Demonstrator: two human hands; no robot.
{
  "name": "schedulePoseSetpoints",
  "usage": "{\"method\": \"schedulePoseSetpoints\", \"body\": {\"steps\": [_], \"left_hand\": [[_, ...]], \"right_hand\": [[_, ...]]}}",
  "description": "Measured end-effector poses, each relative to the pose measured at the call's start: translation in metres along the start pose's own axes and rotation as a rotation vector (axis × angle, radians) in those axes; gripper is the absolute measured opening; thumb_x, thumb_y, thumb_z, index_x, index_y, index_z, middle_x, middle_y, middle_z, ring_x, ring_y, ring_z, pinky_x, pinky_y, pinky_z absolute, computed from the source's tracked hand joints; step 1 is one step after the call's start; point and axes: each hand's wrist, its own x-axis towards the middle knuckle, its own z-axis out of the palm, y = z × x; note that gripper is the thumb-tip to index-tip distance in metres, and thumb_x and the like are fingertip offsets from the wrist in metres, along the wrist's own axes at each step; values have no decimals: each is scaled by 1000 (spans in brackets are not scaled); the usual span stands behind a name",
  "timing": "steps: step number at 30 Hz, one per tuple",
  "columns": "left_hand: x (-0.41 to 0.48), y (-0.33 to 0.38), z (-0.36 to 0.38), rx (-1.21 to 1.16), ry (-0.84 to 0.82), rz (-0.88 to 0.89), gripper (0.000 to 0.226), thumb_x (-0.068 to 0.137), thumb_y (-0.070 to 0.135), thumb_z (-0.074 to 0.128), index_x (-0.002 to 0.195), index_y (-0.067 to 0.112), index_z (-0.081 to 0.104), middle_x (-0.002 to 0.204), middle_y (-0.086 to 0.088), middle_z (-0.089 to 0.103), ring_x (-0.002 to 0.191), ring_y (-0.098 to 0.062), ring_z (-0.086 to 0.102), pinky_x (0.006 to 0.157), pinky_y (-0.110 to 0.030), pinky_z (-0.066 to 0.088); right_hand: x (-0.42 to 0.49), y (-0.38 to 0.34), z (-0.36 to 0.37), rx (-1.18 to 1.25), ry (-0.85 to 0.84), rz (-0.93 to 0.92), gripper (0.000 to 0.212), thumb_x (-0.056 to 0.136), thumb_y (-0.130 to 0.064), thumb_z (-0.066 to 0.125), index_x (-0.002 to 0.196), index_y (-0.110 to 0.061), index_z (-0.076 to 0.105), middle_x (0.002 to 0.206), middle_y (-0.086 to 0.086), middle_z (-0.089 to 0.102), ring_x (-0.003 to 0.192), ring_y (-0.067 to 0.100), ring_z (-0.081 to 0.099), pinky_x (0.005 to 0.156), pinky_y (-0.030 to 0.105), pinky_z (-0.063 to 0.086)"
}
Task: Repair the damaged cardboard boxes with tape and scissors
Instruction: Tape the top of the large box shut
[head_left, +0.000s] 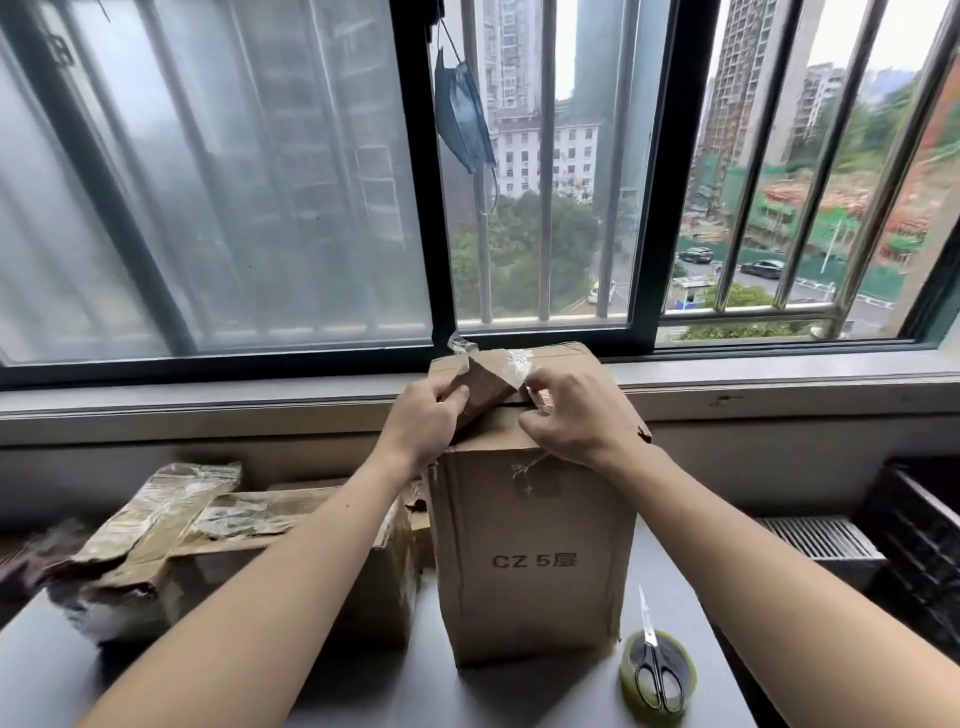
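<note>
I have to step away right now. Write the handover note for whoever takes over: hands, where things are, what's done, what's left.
Left hand: grips the raised top flap of the upright box marked CZ 5.
Right hand: fingers pinch the old clear tape at the flap seam.
Tools: scissors lie across the tape roll on the table, right of the box, untouched.
Second damaged box sits left, torn flaps loose.
Done: no fresh tape visible on either box.
Left: close and tape the upright box's top, then repair the second box.
</note>
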Motion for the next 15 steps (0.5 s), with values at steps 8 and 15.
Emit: {"method": "schedulePoseSetpoints", "body": {"steps": [8, 15], "left_hand": [[-19, -16, -27, -240, -192, 65, 27, 101, 21, 53, 88, 28, 75, 85, 10, 73, 80, -7, 62, 80, -27, 44], [-31, -22, -44, -400, -380, 101, 22, 99, 18, 54, 109, 10, 72, 110, -13, 72, 99, -19, 64, 96, -36, 45]], "right_hand": [[-13, 8, 2, 93, 41, 198, 42, 93, -47, 53, 116, -17, 69, 116, 2, 70, 113, 23, 60, 102, 43, 44], [-23, -7, 14, -124, -59, 304, 62, 79, -67, 32, 115, -29, 65, 120, 0, 68, 121, 25, 56, 105, 43, 40]]}}
